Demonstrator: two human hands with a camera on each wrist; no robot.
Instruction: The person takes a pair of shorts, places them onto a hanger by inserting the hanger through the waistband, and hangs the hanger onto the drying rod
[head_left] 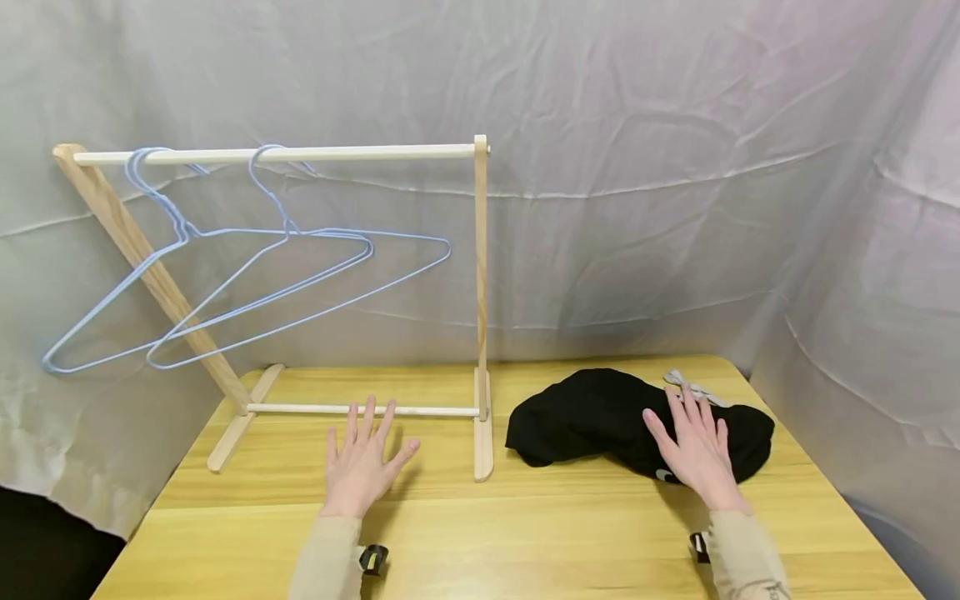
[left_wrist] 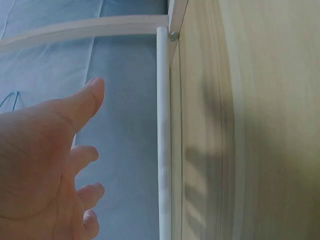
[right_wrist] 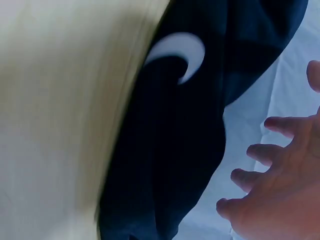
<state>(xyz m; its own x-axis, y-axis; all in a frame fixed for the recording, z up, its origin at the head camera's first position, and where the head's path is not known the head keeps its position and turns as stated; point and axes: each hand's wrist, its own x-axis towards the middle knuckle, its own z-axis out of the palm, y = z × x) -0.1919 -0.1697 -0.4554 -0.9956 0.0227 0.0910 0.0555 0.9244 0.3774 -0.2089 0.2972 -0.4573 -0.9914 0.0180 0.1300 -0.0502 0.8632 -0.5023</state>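
Note:
A crumpled black garment (head_left: 592, 408) lies on the right side of the wooden table, its exact kind hidden by the folds. A white curved mark (right_wrist: 192, 52) shows on its cloth, and a light grey drawstring (head_left: 673, 377) trails at its back edge. My right hand (head_left: 699, 454) hovers over the garment with fingers spread, holding nothing; the right wrist view shows a gap between fingers and cloth. My left hand (head_left: 363, 462), fingers also spread and holding nothing, is over the table in front of the rack's white lower bar (left_wrist: 163, 135).
A wooden clothes rack (head_left: 481, 275) stands at the back left. Several light blue wire hangers (head_left: 300, 321) hang from its white top rail (head_left: 375, 153). Grey cloth (head_left: 637, 208) hangs behind the table (head_left: 525, 533) and along its sides.

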